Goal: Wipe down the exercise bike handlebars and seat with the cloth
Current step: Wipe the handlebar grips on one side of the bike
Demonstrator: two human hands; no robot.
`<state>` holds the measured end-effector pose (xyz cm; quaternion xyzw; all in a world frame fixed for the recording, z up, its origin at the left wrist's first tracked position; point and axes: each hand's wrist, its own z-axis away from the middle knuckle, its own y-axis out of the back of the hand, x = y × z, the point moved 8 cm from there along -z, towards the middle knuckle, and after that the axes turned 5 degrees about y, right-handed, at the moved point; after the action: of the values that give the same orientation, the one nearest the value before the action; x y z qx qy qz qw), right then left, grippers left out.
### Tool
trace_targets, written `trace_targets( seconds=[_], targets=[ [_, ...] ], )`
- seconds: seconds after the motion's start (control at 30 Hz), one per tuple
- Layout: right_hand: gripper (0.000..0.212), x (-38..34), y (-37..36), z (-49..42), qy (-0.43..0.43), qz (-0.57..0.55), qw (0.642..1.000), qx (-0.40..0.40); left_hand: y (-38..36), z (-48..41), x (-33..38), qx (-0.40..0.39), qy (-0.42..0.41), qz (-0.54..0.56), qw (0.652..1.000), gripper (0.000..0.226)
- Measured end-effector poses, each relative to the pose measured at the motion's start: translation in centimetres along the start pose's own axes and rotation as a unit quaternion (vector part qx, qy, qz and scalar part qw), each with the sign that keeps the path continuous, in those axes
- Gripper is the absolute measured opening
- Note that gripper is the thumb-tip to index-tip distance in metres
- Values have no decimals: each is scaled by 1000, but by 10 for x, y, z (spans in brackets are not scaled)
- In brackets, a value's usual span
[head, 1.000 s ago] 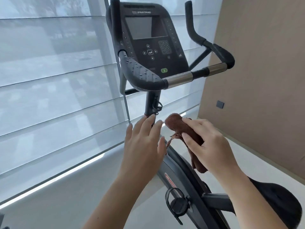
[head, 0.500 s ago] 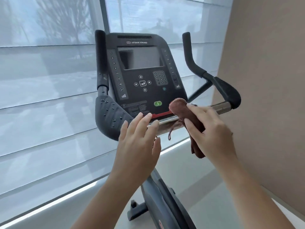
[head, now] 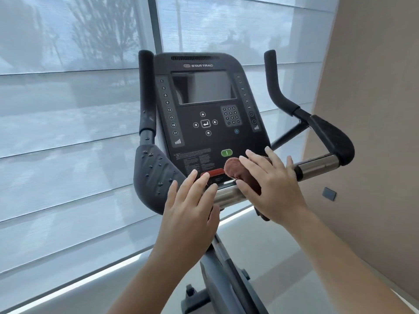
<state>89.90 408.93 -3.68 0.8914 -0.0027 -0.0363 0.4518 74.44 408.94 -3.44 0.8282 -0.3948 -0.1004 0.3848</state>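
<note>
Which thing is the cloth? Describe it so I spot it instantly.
Below the black console runs a chrome bar. The right hand holds the brown cloth bunched against it. It is the only soft brown thing among black and metal parts.

The left hand (head: 192,200), fingers straight, sits just beside the right hand (head: 272,189), whose thumb and spread fingers pinch the cloth (head: 233,168).
</note>
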Motion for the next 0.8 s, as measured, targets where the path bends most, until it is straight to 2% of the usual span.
trace_targets(
  seconds=[0.1, 0.3, 0.4, 0.53, 0.63, 0.73, 0.8],
  targets=[
    [57, 1, 9, -6, 41, -55, 998, 10, 0, 3, -7, 1, -9, -2, 1000, 27],
    [36, -68, 2, 4, 29, -59, 985, 161, 3, 7, -24, 1, 10, 26, 1000, 36],
    [33, -64, 3, 4, 62, -48, 983, 166, 4, 10, -31, 7, 11, 24, 1000, 35],
    [38, -2, 11, 5, -43, -24, 986, 159, 7, 15, -34, 11, -1, 10, 1000, 35],
    [36, -15, 8, 9, -87, -28, 979, 183, 9, 20, -40, 10, -3, 6, 1000, 36],
    [33, -66, 0, 8, -31, -43, 979, 199, 9, 19, -46, 12, 4, 4, 1000, 36],
    [33, -73, -1, 5, 28, -42, 982, 184, 9, 19, -46, 16, 0, -3, 1000, 34]
  ],
)
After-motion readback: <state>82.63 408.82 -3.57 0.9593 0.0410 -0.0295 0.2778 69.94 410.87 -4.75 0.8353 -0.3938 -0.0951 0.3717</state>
